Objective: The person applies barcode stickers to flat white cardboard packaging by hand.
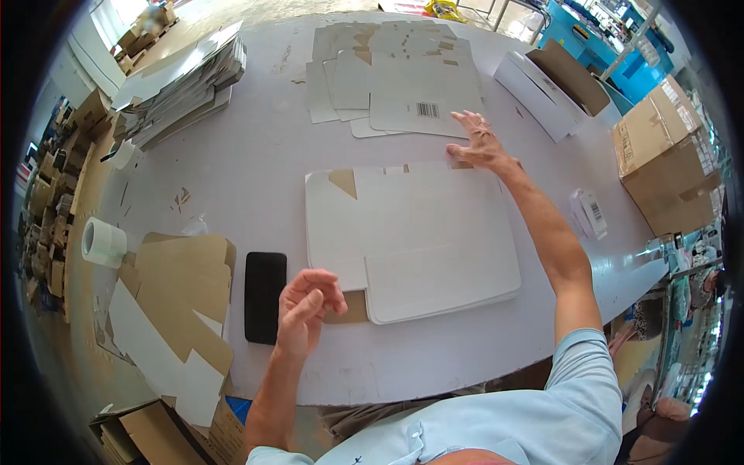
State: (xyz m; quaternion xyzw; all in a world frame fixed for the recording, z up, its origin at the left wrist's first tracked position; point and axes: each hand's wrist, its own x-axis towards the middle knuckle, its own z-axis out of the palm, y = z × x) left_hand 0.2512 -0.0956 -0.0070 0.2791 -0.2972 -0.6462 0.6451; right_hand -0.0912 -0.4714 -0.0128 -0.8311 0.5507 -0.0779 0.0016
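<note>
A stack of flat white cardboard sheets [418,225] lies in the middle of the table. Over its lower left edge is my left hand [308,310], fingers curled and partly spread, holding nothing that I can see. My right hand [479,141] reaches out at the stack's top right corner with its fingers apart, nothing between them. Just beyond it lie more flat white sheets [403,85], spread and overlapping, one with a barcode. A black rectangular object [265,297] is left of my left hand.
At the back left is a tall pile of folded card [182,89]. A tape roll [104,242] and brown and white sheets [186,271] are at the left edge. On the right stand a white box [542,97], a barcoded packet [590,213] and a brown carton [663,163].
</note>
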